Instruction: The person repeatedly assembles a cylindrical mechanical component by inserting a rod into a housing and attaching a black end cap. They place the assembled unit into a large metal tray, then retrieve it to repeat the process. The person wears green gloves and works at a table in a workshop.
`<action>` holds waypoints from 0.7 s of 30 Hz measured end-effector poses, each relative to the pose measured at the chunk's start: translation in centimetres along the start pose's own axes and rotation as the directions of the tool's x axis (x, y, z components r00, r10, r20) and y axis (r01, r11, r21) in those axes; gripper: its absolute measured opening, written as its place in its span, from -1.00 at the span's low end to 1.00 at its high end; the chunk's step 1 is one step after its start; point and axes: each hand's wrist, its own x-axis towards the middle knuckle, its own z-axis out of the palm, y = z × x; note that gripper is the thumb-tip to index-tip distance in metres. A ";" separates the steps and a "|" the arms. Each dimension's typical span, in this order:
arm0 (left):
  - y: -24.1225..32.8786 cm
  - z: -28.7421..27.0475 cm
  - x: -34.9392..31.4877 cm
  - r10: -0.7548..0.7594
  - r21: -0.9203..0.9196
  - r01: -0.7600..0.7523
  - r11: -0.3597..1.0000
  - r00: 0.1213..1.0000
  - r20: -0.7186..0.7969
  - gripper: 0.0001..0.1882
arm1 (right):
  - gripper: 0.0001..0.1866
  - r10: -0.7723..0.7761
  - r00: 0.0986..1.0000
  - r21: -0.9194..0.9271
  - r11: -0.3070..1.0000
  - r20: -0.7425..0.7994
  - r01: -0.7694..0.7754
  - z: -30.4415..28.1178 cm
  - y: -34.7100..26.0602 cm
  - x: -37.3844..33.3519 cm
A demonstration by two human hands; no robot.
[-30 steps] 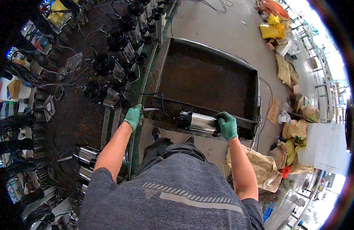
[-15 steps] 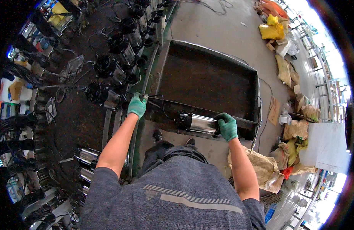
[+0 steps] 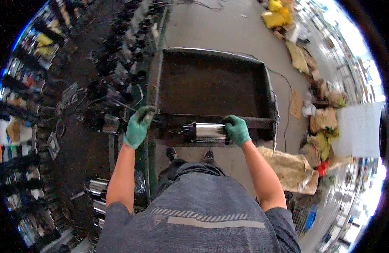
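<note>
A silver cylindrical pump [image 3: 209, 132] with black ends lies on its side at the near rim of a dark rectangular tank [image 3: 211, 52]. My right hand [image 3: 237, 130], in a green glove, is closed around the pump's right end. The pump's darker left end points toward my other hand. By the tank's near left corner, my left hand [image 3: 137, 128], gloved in green too, has its fingers curled together. A dark cable appears to be pinched in them, though blur and the glove hide most of it.
Several black-and-silver pumps stand in a row on the dark bench [image 3: 87, 139] at left, with cables among them. More silver cylinders [image 3: 97, 186] lie at its near end. Sacks [image 3: 287, 170] and a white board [image 3: 358, 130] are at right. A cable [image 3: 285, 78] crosses the floor.
The whole view has turned and shifted. My left hand has come nearer to me and looks larger. The cable loop beside it no longer shows. My right hand keeps hold of the pump.
</note>
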 end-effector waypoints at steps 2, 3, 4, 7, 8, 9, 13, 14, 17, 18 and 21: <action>2.5 2.1 -2.0 0.129 0.289 -0.156 0.945 0.985 0.111 -0.73 | -0.75 0.049 0.999 0.011 0.999 0.017 -0.049 0.0 -1.5 -0.2; 3.8 3.3 -2.8 0.126 0.442 -0.184 0.878 0.980 0.157 -0.72 | -0.77 0.092 0.995 0.090 0.991 0.041 -0.095 -0.4 -1.4 -0.2; 4.6 4.6 -3.3 0.124 0.580 -0.219 0.784 0.972 0.200 -0.70 | -0.78 0.135 0.991 0.317 0.939 0.026 -0.136 -1.1 -0.1 0.1; 4.4 7.5 -4.2 -0.084 0.741 -0.120 0.660 0.969 0.233 -0.49 | -0.76 0.193 0.978 0.821 0.569 -0.074 -0.050 -3.5 3.8 1.1; 3.6 8.1 -4.5 -0.141 0.751 -0.082 0.655 0.963 0.228 -0.43 | -0.72 0.228 0.963 0.697 0.714 -0.141 -0.067 -5.1 5.4 1.1; 2.1 8.9 -4.6 -0.195 0.761 -0.051 0.647 0.954 0.229 -0.37 | -0.68 0.253 0.942 0.551 0.829 -0.219 -0.094 -6.5 7.1 0.9; -0.6 11.1 -4.9 -0.317 0.784 0.006 0.621 0.916 0.244 -0.19 | -0.54 0.282 0.957 -0.307 0.918 0.059 -0.252 -8.5 10.2 -2.0; 0.0 12.3 -4.5 -0.313 0.762 0.009 0.647 0.915 0.256 -0.12 | -0.48 0.322 0.931 -0.316 0.914 0.175 -0.257 -8.3 14.2 -2.9; 0.3 12.7 -4.5 -0.430 0.804 0.111 0.584 0.882 0.191 -0.10 | -0.21 0.563 0.776 -0.008 0.811 0.285 -0.585 -6.9 12.3 -2.8; 0.1 13.0 -4.5 -0.410 0.796 0.107 0.595 0.893 0.186 -0.10 | -0.21 0.523 0.782 0.084 0.811 0.338 -0.579 -5.9 15.7 -2.5; -0.3 13.1 -4.4 -0.373 0.776 0.098 0.623 0.909 0.185 -0.11 | -0.23 0.400 0.778 0.378 0.706 0.485 -0.599 -3.3 23.6 -1.3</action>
